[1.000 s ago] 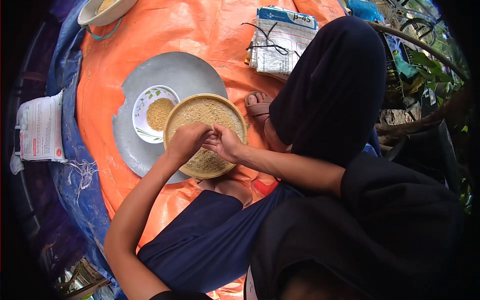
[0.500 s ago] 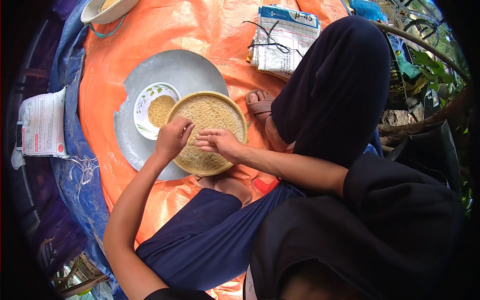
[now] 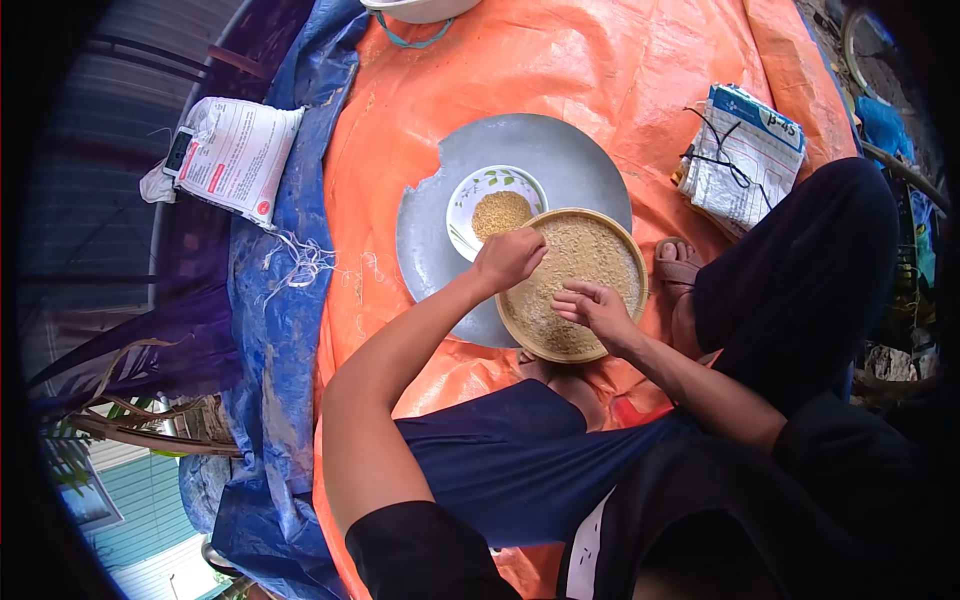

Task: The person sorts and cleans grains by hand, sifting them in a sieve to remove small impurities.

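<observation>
A round, shallow basket point(image 3: 507, 312) with a yellowish rim holds a layer of pale tan grain point(image 3: 575, 260). Over its left edge is my left hand point(image 3: 510, 260), its fingers curled together; whatever they may hold is hidden. My right hand point(image 3: 597, 314) hovers above the lower right of the grain, fingers stretched out and a little apart, with nothing seen in it. Just beyond my left hand, a white bowl with green leaf patterns point(image 3: 460, 208) contains a heap of golden grain point(image 3: 500, 213). Bowl and basket both rest on a grey round sheet point(image 3: 580, 150) with a broken left edge.
An orange tarp point(image 3: 400, 150) lies under everything, bordered by a blue tarp point(image 3: 285, 370) on the left. Folded sacks tied with black cord point(image 3: 745, 160) lie at right. A white printed bag point(image 3: 235, 155) sits far left, and a pale basin point(image 3: 425, 8) stands at the top.
The view has swung left, so the scene sits further right. My left hand has moved to the basket's rim by the bowl, its fingers more curled. The right hand stays over the grain.
</observation>
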Demonstrator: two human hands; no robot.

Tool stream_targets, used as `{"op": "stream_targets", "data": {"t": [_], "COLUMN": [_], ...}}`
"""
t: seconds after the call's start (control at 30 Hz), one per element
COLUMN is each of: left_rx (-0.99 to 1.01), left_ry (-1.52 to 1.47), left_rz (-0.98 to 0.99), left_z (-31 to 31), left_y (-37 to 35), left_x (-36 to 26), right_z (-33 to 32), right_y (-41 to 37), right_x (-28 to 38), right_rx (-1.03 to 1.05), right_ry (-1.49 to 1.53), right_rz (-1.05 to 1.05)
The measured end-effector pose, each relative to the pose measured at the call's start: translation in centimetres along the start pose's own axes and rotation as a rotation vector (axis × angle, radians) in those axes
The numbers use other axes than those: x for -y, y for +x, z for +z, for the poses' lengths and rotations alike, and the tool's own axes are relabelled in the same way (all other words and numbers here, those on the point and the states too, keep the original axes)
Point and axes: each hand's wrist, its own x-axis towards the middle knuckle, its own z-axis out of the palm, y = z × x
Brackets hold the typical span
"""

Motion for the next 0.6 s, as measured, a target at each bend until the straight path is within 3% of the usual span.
{"op": "stream_targets", "data": {"t": [0.6], "left_rx": [0.091], "left_ry": [0.1], "left_rz": [0.111], "left_z": [0.5], "left_y": [-0.1], "left_x": [-0.1], "right_z": [1.3], "right_y": [-0.8], "right_x": [0.9], "right_rx": [0.16], "right_ry": [0.015], "right_rz": [0.138]}}
